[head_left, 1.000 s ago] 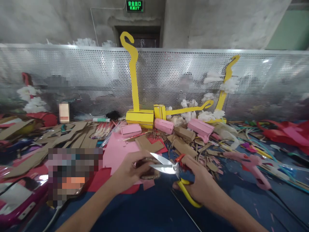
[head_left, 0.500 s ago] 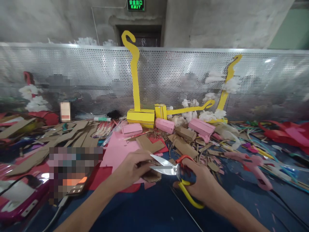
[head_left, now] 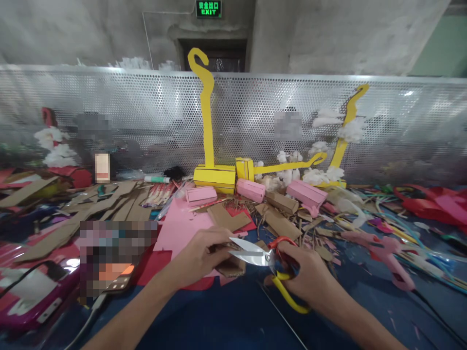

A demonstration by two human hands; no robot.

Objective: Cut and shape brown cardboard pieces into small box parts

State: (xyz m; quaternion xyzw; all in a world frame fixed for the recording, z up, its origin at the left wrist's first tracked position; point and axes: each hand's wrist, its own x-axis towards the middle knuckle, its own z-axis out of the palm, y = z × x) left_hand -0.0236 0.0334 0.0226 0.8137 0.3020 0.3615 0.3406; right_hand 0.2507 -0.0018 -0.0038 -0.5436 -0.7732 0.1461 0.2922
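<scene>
My right hand is closed through the handles of a pair of scissors, one handle red and the other yellow. The metal blades point left, partly parted, with their tips beside the fingers of my left hand. That hand is pinched on a small brown cardboard piece, mostly hidden behind its fingers and the blades. Beneath my left hand lie a pink sheet and a red sheet. A thin metal rod slants over the blue tabletop below the scissors.
Yellow hook-topped cardboard shapes and pink prism-shaped blocks stand at the back before a perforated metal panel. Cardboard strips are piled at left, near a phone-like device with a cable. A pink glue gun lies at right among scraps.
The scissor blades have closed slightly. Both hands stay in nearly the same place, and the whole view has shifted a little.
</scene>
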